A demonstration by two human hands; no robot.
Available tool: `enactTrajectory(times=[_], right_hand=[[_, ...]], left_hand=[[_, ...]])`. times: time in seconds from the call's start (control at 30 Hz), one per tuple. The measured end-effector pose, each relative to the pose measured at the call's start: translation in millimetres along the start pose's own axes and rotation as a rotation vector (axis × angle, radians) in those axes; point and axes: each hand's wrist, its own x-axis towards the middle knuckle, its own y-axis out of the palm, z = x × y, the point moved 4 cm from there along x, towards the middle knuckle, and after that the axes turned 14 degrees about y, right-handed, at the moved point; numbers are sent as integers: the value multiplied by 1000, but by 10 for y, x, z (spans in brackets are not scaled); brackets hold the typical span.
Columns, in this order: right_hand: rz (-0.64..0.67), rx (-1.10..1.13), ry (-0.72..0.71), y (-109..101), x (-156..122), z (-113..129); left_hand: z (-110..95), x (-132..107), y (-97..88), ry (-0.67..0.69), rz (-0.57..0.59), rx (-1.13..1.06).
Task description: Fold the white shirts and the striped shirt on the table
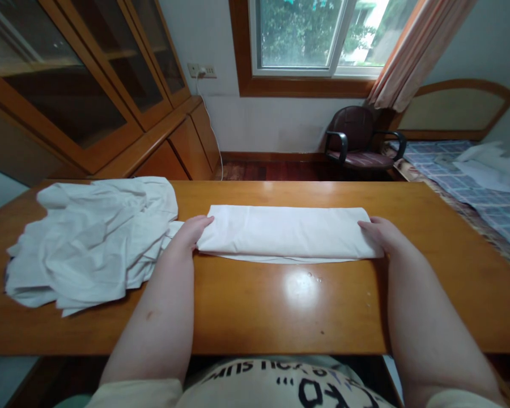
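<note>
A white cloth (287, 231), folded into a long flat strip, lies across the middle of the wooden table (246, 317). My left hand (199, 229) grips its left end, thumb on top and the other fingers hidden underneath. At the opposite end my right hand (377, 233) holds the cloth the same way, its thumb pressing on the upper side. Below the front fold a thin lower layer shows. Left of my left hand, a loose, crumpled heap of white cloth (106, 238) rests on the table.
Behind the table stand a glass-doored wooden cabinet (153, 102) on the left and a dark armchair (357, 139) near the window. A bed (471, 175) with a checked cover is at the right. A white cord (212, 124) hangs from a wall socket.
</note>
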Motion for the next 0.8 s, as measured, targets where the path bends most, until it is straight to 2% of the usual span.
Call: enactTrajectory(times=[0.1, 0.17, 0.23, 0.33, 0.4, 0.47, 0.57, 0.7, 0.8], right_hand=[[-33, 12, -30, 17, 76, -27], [-57, 8, -27, 7, 100, -42], [-111, -56, -52, -18, 91, -21], [-216, -234, -110, -62, 47, 55], [-262, -337, -96, -78, 31, 89], [-287, -419, -68, -70, 25, 108], [-322, -566, -79, -20, 7, 143], [-302, -656, -76, 51, -41, 161], [-276, -633, -69, 68, -67, 154]], left_hand=[[-39, -59, 34, -69, 59, -131], [-52, -69, 18, -61, 59, -109], [-63, -34, -24, 53, 40, 46], [-73, 49, -70, 266, 15, 509], [-69, 86, -59, 327, 12, 792], [-76, 91, -18, 345, 16, 979], [-136, 34, 62, 367, -35, 1128], [-238, -50, 139, 446, -153, 1158], [-216, -24, 176, 403, -94, 1201]])
